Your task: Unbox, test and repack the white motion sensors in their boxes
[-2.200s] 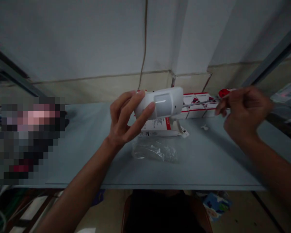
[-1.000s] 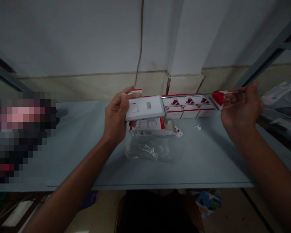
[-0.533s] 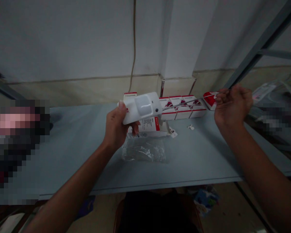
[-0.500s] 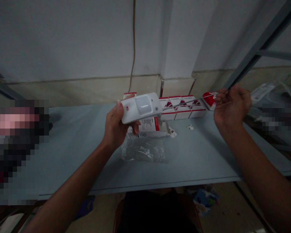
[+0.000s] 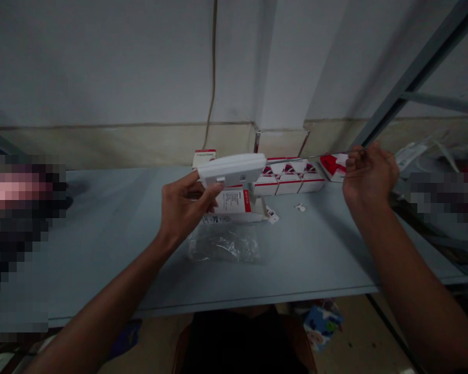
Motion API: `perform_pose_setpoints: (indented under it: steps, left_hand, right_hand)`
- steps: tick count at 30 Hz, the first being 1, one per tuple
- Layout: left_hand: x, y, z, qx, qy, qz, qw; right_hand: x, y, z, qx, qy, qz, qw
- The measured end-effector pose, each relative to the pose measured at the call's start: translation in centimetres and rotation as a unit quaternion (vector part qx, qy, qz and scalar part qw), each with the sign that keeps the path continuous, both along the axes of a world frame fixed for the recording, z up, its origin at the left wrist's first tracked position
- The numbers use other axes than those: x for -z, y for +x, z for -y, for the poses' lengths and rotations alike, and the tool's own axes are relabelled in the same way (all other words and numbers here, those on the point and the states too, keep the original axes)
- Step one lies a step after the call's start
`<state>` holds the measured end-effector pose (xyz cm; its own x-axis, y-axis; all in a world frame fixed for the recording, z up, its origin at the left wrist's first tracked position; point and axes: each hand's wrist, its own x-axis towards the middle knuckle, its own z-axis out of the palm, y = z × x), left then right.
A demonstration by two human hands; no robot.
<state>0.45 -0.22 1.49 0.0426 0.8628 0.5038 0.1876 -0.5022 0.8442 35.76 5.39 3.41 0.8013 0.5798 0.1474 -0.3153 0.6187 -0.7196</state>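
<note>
My left hand (image 5: 185,205) grips a white motion detector (image 5: 234,169) above the table, its thumb on the near side. The detector is turned edge-on, so its front window is hidden. From the detector's right end a thin grey strand (image 5: 308,157) runs nearly straight to my right hand (image 5: 370,169), whose fingers are pinched on it. Whether it is a wire or a rod I cannot tell. Below the detector lies an opened white and red carton (image 5: 234,202), with a clear plastic bag (image 5: 224,246) in front of it.
Several white and red boxes (image 5: 288,184) stand in a row at the back of the blue-grey table (image 5: 315,259). A red and white packet (image 5: 333,166) lies right of them. Small white pieces (image 5: 300,207) are near the carton. A metal frame (image 5: 413,72) rises at the right.
My left hand has rolled the detector from showing its front window to showing its side edge. The right hand keeps its pinch at the strand's far end. The view has shifted slightly.
</note>
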Motion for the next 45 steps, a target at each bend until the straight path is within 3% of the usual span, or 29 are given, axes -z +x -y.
perform_pose_setpoints:
  steps: [3,9,17,21,28,31,35,41,45]
  left_hand:
    - [-0.4,-0.2,0.0,-0.033,0.026,-0.013,0.999]
    - [0.1,0.3,-0.8,0.1,-0.079,0.127,0.984]
    - [0.3,0.3,-0.8,0.151,-0.106,0.14,0.973]
    - [0.9,0.9,-0.3,0.183,-0.132,0.115,0.967]
    - [1.4,1.8,0.3,0.18,-0.111,0.065,0.975]
    - [1.7,2.1,0.6,0.159,-0.078,0.001,0.984]
    - [1.9,1.6,0.7,0.061,0.033,-0.128,0.989]
    - [1.9,1.1,0.2,-0.025,0.203,-0.244,0.948]
    - [2.2,1.1,0.0,-0.035,0.291,-0.271,0.917]
  right_hand:
    - [-0.2,-0.2,0.5,-0.016,0.015,0.018,1.0]
    - [0.0,-0.8,1.0,-0.04,0.042,0.044,0.997]
    - [0.7,-0.6,0.9,-0.069,0.037,0.114,0.99]
    - [1.4,-2.6,1.5,-0.096,0.043,0.139,0.985]
    - [2.7,-7.4,3.8,-0.201,0.02,0.233,0.951]
    - [3.2,-8.8,4.5,-0.269,-0.001,0.286,0.92]
    - [3.6,-9.3,4.7,-0.35,-0.004,0.322,0.88]
    - [3.3,-8.7,4.5,-0.436,0.005,0.299,0.849]
    - [3.6,-9.2,4.9,-0.551,-0.027,0.291,0.782]
